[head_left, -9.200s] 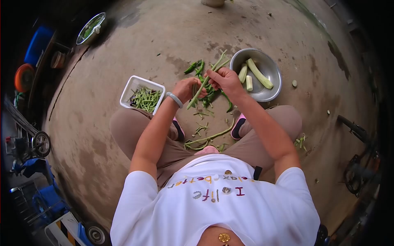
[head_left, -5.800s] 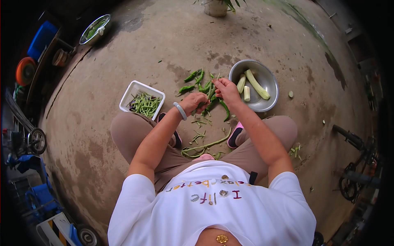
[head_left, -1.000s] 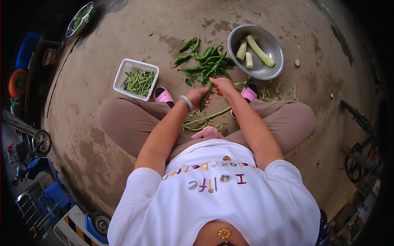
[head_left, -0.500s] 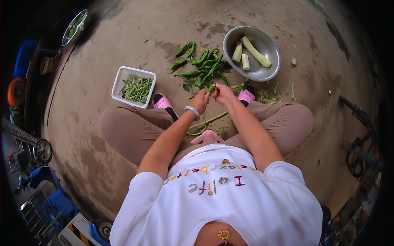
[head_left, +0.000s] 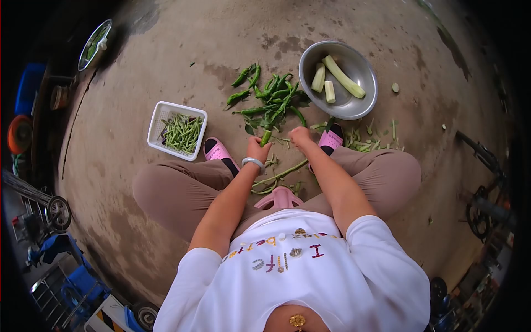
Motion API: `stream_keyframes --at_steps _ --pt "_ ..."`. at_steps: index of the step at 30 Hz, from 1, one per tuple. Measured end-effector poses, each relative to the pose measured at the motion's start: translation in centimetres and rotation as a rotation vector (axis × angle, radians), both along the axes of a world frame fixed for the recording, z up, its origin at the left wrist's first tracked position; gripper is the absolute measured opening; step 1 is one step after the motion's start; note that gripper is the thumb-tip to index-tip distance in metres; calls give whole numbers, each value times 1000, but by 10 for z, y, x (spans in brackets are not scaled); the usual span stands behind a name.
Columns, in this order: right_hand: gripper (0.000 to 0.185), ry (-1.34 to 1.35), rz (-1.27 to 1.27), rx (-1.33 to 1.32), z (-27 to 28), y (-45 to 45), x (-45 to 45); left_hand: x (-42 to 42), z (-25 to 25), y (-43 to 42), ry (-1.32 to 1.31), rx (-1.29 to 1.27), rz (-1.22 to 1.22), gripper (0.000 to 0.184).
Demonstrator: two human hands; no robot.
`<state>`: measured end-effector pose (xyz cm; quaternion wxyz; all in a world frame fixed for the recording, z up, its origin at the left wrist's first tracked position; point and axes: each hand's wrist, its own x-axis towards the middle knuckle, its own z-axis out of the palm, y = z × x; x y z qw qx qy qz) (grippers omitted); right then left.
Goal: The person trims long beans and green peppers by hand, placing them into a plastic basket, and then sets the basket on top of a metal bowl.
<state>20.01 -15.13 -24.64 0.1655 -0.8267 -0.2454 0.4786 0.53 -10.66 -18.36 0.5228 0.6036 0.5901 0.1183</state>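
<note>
My left hand [head_left: 258,150], with a pale bracelet at its wrist, is closed round a green pepper [head_left: 266,137] whose end sticks up from the fist. To its right and apart from it, my right hand [head_left: 300,136] has its fingers curled in; whether they pinch something is too small to tell. Just beyond both hands lies a heap of green peppers [head_left: 276,95] with some leaves on the ground. A white basket [head_left: 154,126] of cut green beans [head_left: 183,133] stands to the left. At the upper right, a metal basin [head_left: 367,108] holds several pale peeled vegetable pieces [head_left: 344,77].
Long beans [head_left: 282,173] and scraps lie between my feet, which wear pink slippers [head_left: 219,151]. Peelings [head_left: 368,143] are scattered by the right foot. Another bowl of greens [head_left: 95,45] stands at the upper left. Wheeled vehicles line both sides.
Earlier a long bean was in my hands, later a green pepper in both. Now my hands have parted, with the pepper in my left hand. The basket and basin sit slightly lower in view.
</note>
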Motion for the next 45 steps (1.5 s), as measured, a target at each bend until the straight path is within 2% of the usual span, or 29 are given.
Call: stream_keyframes --at_steps 1,2,5,7,8,10,14,16,17,19,20,21,23,26,31,34,35,36,39,43,45 --pt "27 -60 18 15 -3 6 2 2 17 3 39 -44 102 34" --pt "27 -54 19 14 -7 13 4 5 35 2 0 -231 214 31" --pt "26 -77 -131 72 18 44 16 6 28 12 -27 -374 272 28" --pt "29 -342 -217 196 21 63 17 9 27 15 -55 -429 287 25" --pt "29 -341 -217 193 22 74 16 11 26 16 -84 -438 286 24" --pt "35 -378 -264 -46 22 93 17 15 24 18 -127 -460 306 21" --pt "34 -275 -116 -219 15 100 11 20 28 22 -142 -517 307 18" --pt "25 94 -342 26 -1 87 12 19 24 26 -186 -522 338 17" --pt "25 90 -337 20 -2 79 16 19 21 26 -231 -524 363 16" --pt "24 760 -581 93 31 65 20 19 15 29 -279 -538 382 15" --pt "14 802 -575 88 54 58 19 20 16 31 -320 -528 396 14" --pt "14 796 -572 89 63 49 19 20 16 33 -363 -515 409 14" --pt "16 996 -463 67 81 33 22 21 18 35 -395 -513 414 16" --pt "16 1046 -461 26 88 10 14 25 33 36 -448 -585 445 26" --pt "15 1102 -332 -56 121 -9 -12 28 40 28 -493 -666 406 24" --pt "13 1153 -396 -38 122 -17 -26 22 31 25 -515 -711 382 21" --pt "13 1196 -445 -32 116 -20 -29 19 31 26 -496 -825 408 20" --pt "18 1085 -401 -6 125 -22 -34 18 31 26 -475 -939 433 19" --pt "25 993 -347 -44 164 -23 -51 19 30 24 -496 -966 444 20" --pt "28 811 -255 -7 158 -27 -66 16 29 26 -488 -932 322 24" --pt "29 567 -37 87 159 -27 -69 15 33 27 -364 -895 353 28"
